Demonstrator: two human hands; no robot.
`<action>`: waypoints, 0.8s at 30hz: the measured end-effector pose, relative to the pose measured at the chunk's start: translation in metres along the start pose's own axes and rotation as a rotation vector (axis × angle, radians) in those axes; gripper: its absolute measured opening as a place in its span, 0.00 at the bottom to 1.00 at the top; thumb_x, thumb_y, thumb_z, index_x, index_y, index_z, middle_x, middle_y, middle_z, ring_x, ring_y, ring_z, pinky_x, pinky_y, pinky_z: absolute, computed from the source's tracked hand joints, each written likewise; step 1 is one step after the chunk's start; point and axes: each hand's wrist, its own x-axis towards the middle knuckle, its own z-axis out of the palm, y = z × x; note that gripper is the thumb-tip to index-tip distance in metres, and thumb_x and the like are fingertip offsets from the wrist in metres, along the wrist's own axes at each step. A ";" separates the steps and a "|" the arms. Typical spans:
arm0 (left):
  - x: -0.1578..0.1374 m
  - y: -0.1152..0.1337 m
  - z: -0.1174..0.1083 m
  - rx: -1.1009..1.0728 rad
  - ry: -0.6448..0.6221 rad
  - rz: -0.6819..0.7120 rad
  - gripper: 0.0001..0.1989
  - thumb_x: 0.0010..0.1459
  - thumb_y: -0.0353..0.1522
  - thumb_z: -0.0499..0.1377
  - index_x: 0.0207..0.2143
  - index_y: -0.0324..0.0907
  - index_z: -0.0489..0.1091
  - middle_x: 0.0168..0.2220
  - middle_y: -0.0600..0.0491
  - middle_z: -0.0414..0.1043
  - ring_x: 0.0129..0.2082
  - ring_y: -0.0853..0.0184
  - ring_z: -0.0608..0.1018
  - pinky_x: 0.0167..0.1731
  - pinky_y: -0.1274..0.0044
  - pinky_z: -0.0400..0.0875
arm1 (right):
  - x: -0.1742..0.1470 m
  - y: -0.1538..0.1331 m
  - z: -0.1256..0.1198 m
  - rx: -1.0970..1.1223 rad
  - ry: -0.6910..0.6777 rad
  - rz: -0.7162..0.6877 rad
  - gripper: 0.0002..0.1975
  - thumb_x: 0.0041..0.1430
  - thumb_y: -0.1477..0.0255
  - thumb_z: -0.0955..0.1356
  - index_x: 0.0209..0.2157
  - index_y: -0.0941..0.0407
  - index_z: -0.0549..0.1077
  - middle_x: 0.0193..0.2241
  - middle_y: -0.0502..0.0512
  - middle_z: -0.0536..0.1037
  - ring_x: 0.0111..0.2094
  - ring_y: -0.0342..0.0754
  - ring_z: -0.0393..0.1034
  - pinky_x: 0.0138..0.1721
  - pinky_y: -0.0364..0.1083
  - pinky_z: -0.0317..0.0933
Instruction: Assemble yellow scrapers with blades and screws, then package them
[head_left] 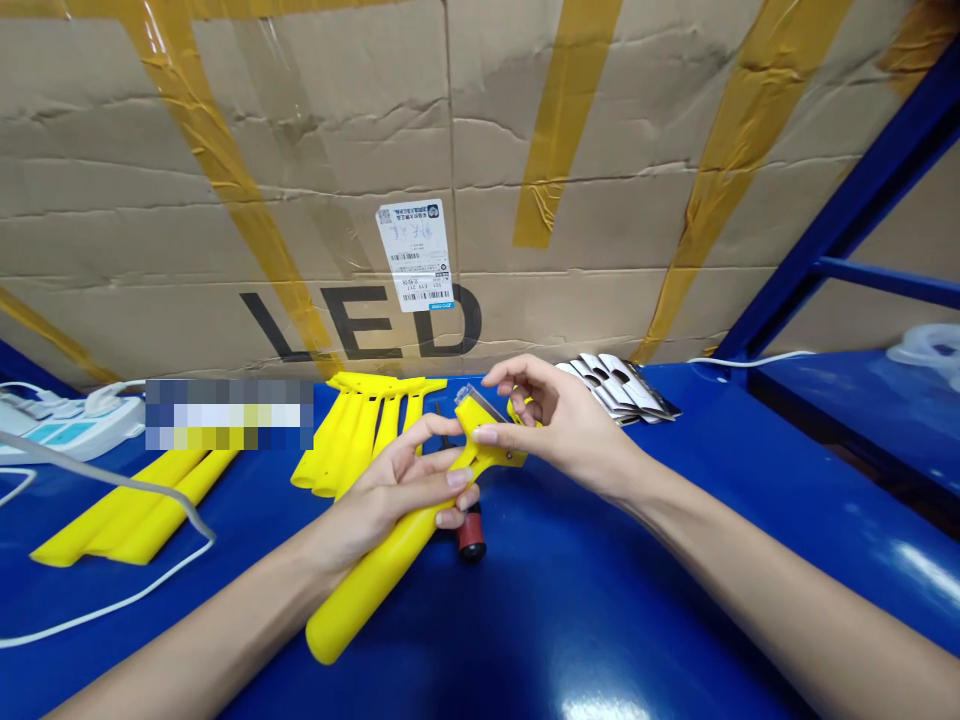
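A yellow scraper [379, 575] with a long handle slants up toward the middle. My left hand [409, 480] is wrapped round its upper handle, just below the head. A metal blade [480, 400] shows along the head's far edge, with a clear strip at one end. With its thumb, my right hand [555, 415] presses on the scraper head; the index finger is raised over the blade and the other fingers curl. A small yellow piece [514, 410] shows partly behind those fingers; whether they touch it is unclear. Below my left fingers lies a screwdriver [472, 535] with a red and black handle, partly covered.
Several yellow scraper handles [352, 440] lie in a row behind my left hand, with more yellow handles [150, 510] further left. White-and-black packets [619, 385] stand at back right. A power strip [71, 430] and white cables are at left. A large carton [480, 150] walls off the back.
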 end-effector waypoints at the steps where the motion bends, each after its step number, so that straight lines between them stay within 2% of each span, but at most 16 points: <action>1: 0.000 0.001 0.001 0.004 -0.004 -0.003 0.17 0.58 0.26 0.65 0.46 0.46 0.64 0.29 0.55 0.69 0.28 0.73 0.69 0.26 0.82 0.59 | 0.001 0.001 -0.001 0.001 -0.029 0.021 0.22 0.46 0.63 0.79 0.43 0.53 0.76 0.36 0.50 0.73 0.29 0.42 0.59 0.30 0.43 0.56; 6: 0.000 0.003 0.003 0.009 0.018 -0.012 0.17 0.57 0.26 0.66 0.45 0.46 0.65 0.31 0.54 0.70 0.28 0.72 0.71 0.26 0.82 0.59 | 0.002 0.002 -0.004 -0.021 -0.053 0.053 0.22 0.47 0.60 0.78 0.44 0.52 0.78 0.33 0.49 0.72 0.30 0.43 0.60 0.30 0.43 0.55; 19: 0.001 0.001 0.005 0.008 0.041 -0.010 0.17 0.56 0.25 0.66 0.45 0.45 0.65 0.30 0.55 0.69 0.27 0.74 0.71 0.26 0.82 0.62 | -0.001 0.001 -0.001 0.038 -0.044 0.121 0.21 0.46 0.58 0.78 0.40 0.54 0.78 0.34 0.50 0.73 0.31 0.43 0.60 0.32 0.44 0.55; 24: 0.003 0.000 0.005 -0.064 0.110 -0.014 0.19 0.53 0.23 0.67 0.44 0.44 0.65 0.31 0.53 0.71 0.26 0.73 0.71 0.25 0.84 0.62 | -0.001 0.003 0.007 -0.011 0.059 0.118 0.26 0.44 0.60 0.79 0.44 0.55 0.75 0.35 0.50 0.72 0.31 0.43 0.60 0.34 0.45 0.58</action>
